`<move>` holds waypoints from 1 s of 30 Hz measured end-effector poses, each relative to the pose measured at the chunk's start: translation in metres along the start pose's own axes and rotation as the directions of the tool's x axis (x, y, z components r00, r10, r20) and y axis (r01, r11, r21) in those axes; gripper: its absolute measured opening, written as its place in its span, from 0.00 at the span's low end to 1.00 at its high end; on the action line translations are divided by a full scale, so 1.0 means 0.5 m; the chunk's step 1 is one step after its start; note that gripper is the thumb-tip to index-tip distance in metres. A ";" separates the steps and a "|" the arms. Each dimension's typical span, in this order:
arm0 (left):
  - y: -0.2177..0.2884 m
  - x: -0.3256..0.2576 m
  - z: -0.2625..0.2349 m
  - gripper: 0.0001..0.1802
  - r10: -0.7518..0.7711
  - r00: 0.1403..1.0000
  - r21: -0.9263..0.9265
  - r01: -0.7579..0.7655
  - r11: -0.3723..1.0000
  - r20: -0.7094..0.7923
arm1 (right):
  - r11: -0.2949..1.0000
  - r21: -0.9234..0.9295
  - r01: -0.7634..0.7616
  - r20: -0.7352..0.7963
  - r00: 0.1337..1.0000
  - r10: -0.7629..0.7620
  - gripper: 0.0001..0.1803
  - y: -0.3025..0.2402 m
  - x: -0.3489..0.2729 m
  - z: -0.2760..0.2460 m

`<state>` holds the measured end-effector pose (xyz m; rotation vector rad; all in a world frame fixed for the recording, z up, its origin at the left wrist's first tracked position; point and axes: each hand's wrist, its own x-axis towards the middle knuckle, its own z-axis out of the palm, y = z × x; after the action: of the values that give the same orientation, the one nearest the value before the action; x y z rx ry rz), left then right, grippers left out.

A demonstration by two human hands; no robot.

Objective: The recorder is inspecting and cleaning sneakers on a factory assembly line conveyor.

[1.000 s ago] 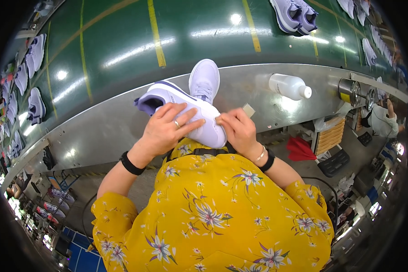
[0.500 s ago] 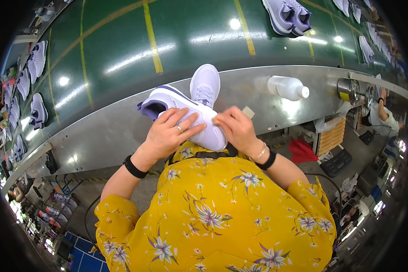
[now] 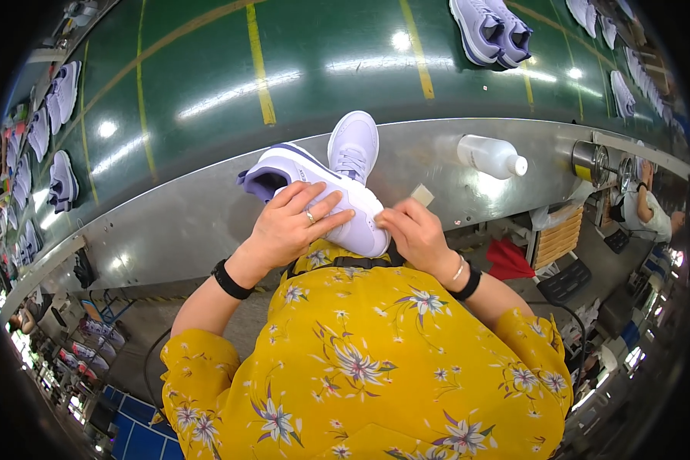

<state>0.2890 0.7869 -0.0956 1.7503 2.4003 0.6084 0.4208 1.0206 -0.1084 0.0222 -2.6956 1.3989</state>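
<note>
A lavender sneaker (image 3: 369, 234) lies on its side at the metal ledge's near edge, its toe close to my waist. Its dark-lined opening faces left. My left hand (image 3: 287, 222) grips its middle, fingers laid across the upper. Beside the toe, my right hand (image 3: 418, 236) has thumb and fingers pinched together; whatever is between them is too small to make out. Another lavender sneaker (image 3: 354, 143) stands just behind, toe away from me, partly hidden by the held one. A small cream block (image 3: 422, 195) rests on the ledge beyond my right hand.
The metal ledge (image 3: 184, 222) borders a green conveyor belt (image 3: 207, 69) with yellow lines. A white bottle (image 3: 489, 156) lies on the ledge at right, near a metal canister (image 3: 588, 162). More sneakers (image 3: 487, 34) sit on the belt. A red cloth (image 3: 510, 259) hangs below right.
My right hand has slid right and slightly down along the sneaker's toe, still pinched. My left hand keeps its grip. The whole view has shifted slightly.
</note>
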 end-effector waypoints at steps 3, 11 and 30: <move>0.005 0.013 -0.003 0.30 0.016 1.000 -0.003 -0.015 1.000 0.026 | 1.000 -0.011 -0.022 0.009 1.000 0.022 0.07 0.007 -0.010 -0.008; 0.003 0.001 0.006 0.31 -0.001 1.000 0.008 0.001 1.000 0.008 | 0.999 0.003 0.034 -0.069 0.997 -0.034 0.08 0.021 0.024 0.024; 0.011 0.021 0.005 0.29 -0.006 1.000 -0.023 0.006 1.000 0.006 | 0.999 0.036 -0.028 -0.041 0.999 0.029 0.04 0.014 -0.053 -0.026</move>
<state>0.2913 0.7987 -0.0942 1.7328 2.3844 0.6266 0.4477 1.0341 -0.1091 -0.0423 -2.6475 1.4386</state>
